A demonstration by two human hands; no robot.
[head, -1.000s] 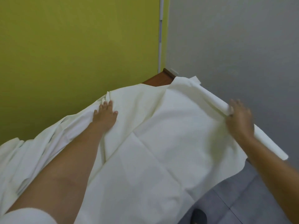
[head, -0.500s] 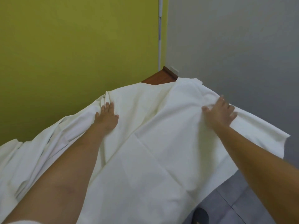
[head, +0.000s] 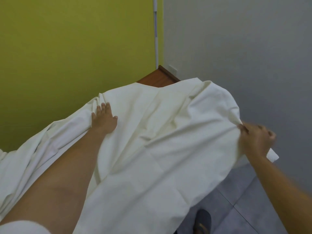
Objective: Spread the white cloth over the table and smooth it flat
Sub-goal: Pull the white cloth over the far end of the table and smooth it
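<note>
While right hand (head: 255, 141) grips white cloth (head: 160, 141), no writing.

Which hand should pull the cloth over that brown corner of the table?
Probably the right hand: it already grips the white cloth at its edge. The left hand lies flat, pinning it, farther from the bare table corner.

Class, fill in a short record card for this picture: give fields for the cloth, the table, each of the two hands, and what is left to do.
cloth: white cloth draped over most of the table, creased and bunched along the left side
table: brown wood, only the far corner bare
left hand: flat, palm down on the cloth
right hand: gripping the cloth's right edge, lifted off the surface
floor: grey tiles on the right
left to do: cover the far corner, smooth the folds
</note>
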